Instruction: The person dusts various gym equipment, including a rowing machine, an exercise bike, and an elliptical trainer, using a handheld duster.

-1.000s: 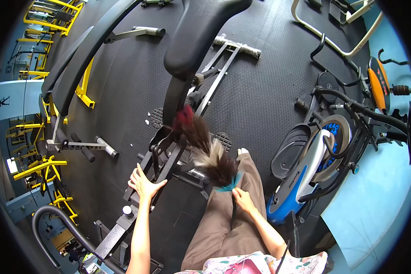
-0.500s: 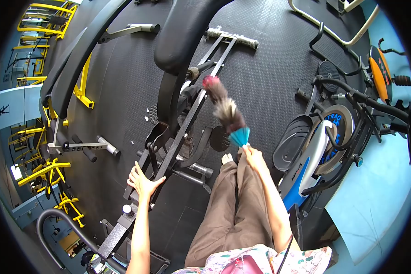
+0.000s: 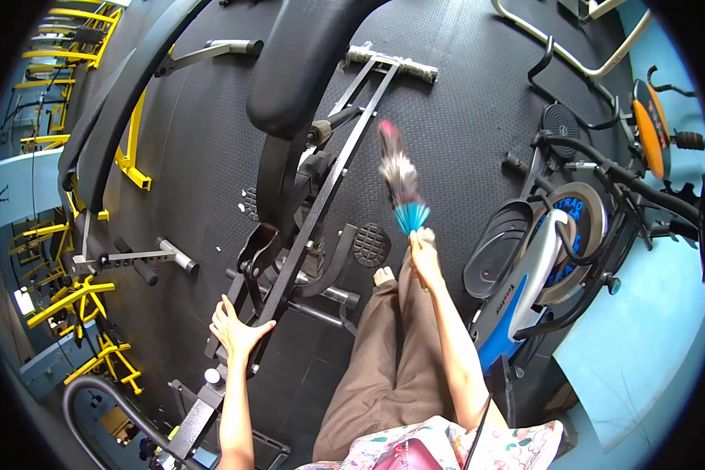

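Observation:
My right hand point(image 3: 424, 262) is closed around the handle end of a feather duster point(image 3: 402, 176). The duster has a turquoise collar, brown and cream feathers and a blurred red tip. It points up and away over the floor, apart from the machine frame. My left hand point(image 3: 237, 330) rests with fingers spread on the dark metal frame point(image 3: 305, 247) of an exercise machine. Its thumb lies toward the long speckled bar. Above the frame stands the machine's black padded seat point(image 3: 286, 86), and a round textured foot pedal point(image 3: 372, 245) sits near my foot.
An elliptical trainer point(image 3: 525, 290) with a blue and white cover stands close on my right. Yellow equipment frames point(image 3: 78, 301) line the left side. A curved black handle point(image 3: 106, 372) rises at lower left. Black textured matting point(image 3: 462, 117) covers the floor.
The duster has swung away from the machine's bar to the right, and its tip is now over the floor. My left hand stays on the frame. The view has shifted slightly.

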Demonstrator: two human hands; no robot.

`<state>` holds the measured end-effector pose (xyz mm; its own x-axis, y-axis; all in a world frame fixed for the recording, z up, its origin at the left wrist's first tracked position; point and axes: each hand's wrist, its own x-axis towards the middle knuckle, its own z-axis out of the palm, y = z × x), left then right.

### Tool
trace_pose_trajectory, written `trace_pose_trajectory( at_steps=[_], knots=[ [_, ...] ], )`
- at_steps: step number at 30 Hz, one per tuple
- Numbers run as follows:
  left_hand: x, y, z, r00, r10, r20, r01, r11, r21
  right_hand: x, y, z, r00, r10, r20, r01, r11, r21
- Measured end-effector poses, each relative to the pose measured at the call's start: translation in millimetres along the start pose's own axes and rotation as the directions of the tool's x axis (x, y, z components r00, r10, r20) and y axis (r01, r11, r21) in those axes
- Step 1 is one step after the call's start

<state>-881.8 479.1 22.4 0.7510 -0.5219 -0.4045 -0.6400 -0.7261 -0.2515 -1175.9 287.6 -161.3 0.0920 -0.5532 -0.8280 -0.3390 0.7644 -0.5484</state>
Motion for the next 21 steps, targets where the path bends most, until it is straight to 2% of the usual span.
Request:
trace_pose_trajectory(
  at_steps=[2, 3, 4, 6, 8, 9, 10, 12, 14, 15, 16, 18, 19, 21],
  knots=[
    [4.9, -3.2, 3.9, 1.000, 0.017, 0.009, -0.017, 1.000, -0.022, 23.5, 12.8, 8.0, 0.986, -0.163, 0.028, 0.163, 0.986, -0.028],
    [7.5, -3.4, 5.8, 1.000, 0.013, 0.021, -0.013, 1.000, -0.001, 35.1, 19.6, 12.8, 0.942, -0.333, 0.037, 0.335, 0.935, -0.115],
    [9.2, -4.8, 7.4, 0.999, 0.004, 0.035, -0.005, 1.000, 0.019, 31.5, -1.6, 8.7, 0.955, -0.255, 0.149, 0.283, 0.936, -0.209],
    [12.4, -6.0, 10.4, 0.999, 0.009, 0.040, -0.010, 0.999, 0.034, 59.6, 0.0, 10.0, 0.912, -0.394, 0.116, 0.411, 0.887, -0.209],
    [14.5, -3.1, 8.5, 0.998, 0.009, 0.057, -0.011, 0.999, 0.038, 100.4, -2.8, 4.4, 0.930, -0.362, 0.066, 0.367, 0.898, -0.242],
    [15.7, -1.2, 9.2, 0.998, 0.006, 0.056, -0.009, 0.999, 0.044, 121.8, -16.6, -3.2, 0.973, -0.191, 0.129, 0.225, 0.910, -0.349],
    [16.1, -2.0, 9.3, 0.998, 0.006, 0.059, -0.010, 0.999, 0.053, 135.3, -25.9, -9.3, 0.972, -0.202, 0.116, 0.231, 0.899, -0.372],
    [18.0, -2.1, 12.2, 0.998, 0.017, 0.060, -0.020, 0.998, 0.054, 149.7, -36.3, -14.9, 0.931, -0.361, 0.056, 0.354, 0.854, -0.382],
    [18.4, 0.7, 11.9, 0.999, 0.037, 0.028, -0.039, 0.998, 0.044, 149.2, -40.6, -28.9, 0.934, -0.204, 0.293, 0.282, 0.924, -0.259],
    [18.6, 1.1, 11.6, 0.999, 0.035, 0.030, -0.036, 0.999, 0.038, 140.3, -39.4, -36.9, 0.911, -0.232, 0.342, 0.330, 0.906, -0.264],
    [19.3, 1.0, 10.7, 0.999, 0.031, 0.029, -0.032, 0.999, 0.041, 144.3, -13.9, -40.3, 0.866, -0.353, 0.355, 0.449, 0.862, -0.236],
    [19.5, 7.5, 3.9, 0.999, 0.033, 0.043, -0.033, 0.999, -0.007, 138.4, -0.7, -55.7, 0.889, -0.337, 0.311, 0.437, 0.830, -0.347],
    [20.0, 12.8, -3.1, 0.995, -0.009, 0.103, 0.012, 1.000, -0.027, 143.8, 0.1, -64.9, 0.930, -0.258, 0.263, 0.350, 0.843, -0.408],
    [23.2, 12.8, -11.1, 0.996, -0.028, 0.081, 0.034, 0.996, -0.082, 148.9, -19.1, -85.8, 0.979, -0.058, 0.195, 0.143, 0.876, -0.461]
  ],
)
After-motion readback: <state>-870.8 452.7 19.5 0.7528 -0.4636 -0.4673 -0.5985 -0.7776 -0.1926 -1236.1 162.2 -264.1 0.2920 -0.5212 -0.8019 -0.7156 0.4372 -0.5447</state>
